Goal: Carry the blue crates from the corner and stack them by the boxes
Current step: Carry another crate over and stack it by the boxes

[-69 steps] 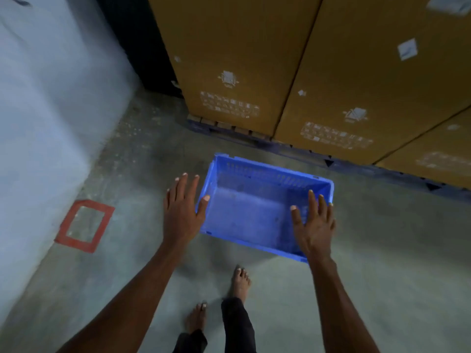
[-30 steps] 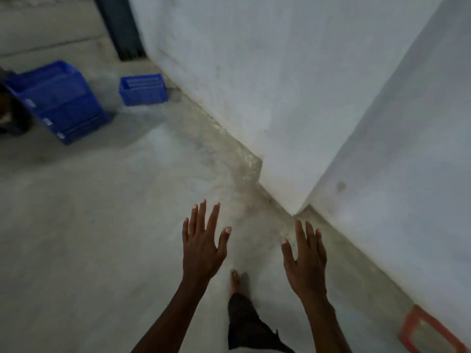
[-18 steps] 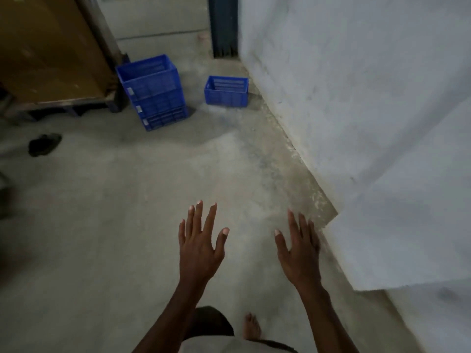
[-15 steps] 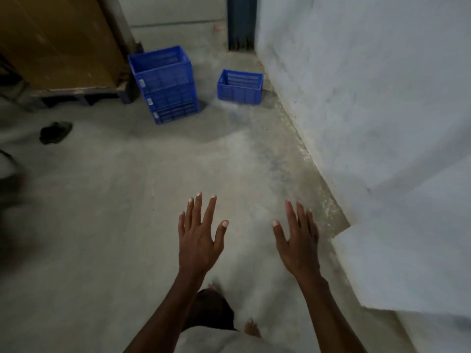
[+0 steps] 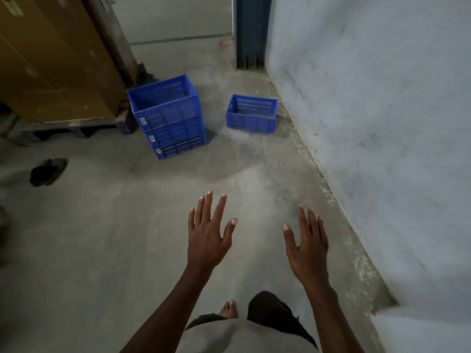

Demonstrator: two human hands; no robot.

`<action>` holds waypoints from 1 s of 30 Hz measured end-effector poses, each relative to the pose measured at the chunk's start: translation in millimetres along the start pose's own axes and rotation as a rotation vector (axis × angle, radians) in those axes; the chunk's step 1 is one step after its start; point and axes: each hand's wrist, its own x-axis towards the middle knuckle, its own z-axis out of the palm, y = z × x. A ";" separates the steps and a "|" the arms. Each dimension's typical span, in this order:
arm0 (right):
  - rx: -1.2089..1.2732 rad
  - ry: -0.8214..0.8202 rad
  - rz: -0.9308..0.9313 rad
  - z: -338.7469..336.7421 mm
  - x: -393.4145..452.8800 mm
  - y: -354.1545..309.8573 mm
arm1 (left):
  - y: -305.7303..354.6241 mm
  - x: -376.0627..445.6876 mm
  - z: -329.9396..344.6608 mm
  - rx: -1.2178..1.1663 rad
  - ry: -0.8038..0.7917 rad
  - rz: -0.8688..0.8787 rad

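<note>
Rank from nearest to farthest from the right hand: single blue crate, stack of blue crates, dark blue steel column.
From the right hand:
1. Single blue plastic crate, ahead by the wall.
2. Stack of blue crates, ahead-left beside the boxes.
3. Dark blue steel column, farthest back.

Dim, flat indoor light, brightest on the far floor (image 5: 178, 29) beyond the blue post (image 5: 251, 31). Soft shadow spreading near the stack of blue crates (image 5: 169, 115). Slightly blurred throughout, more so at the left edge and near right corner. Wide-angle bending along the right wall (image 5: 382, 110). No glare.
</note>
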 end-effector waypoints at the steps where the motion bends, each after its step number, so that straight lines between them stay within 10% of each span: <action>1: 0.004 0.005 0.000 4.4 23.6 -6.1 | -0.8 29.7 0.9 0.004 0.006 0.003; 18: -0.182 -0.080 -0.093 65.5 540.6 -63.7 | -1.8 484.9 78.8 0.069 0.034 -0.152; 30: -0.169 -0.071 -0.009 163.7 847.1 -127.7 | -42.9 841.2 134.7 0.084 -0.030 0.043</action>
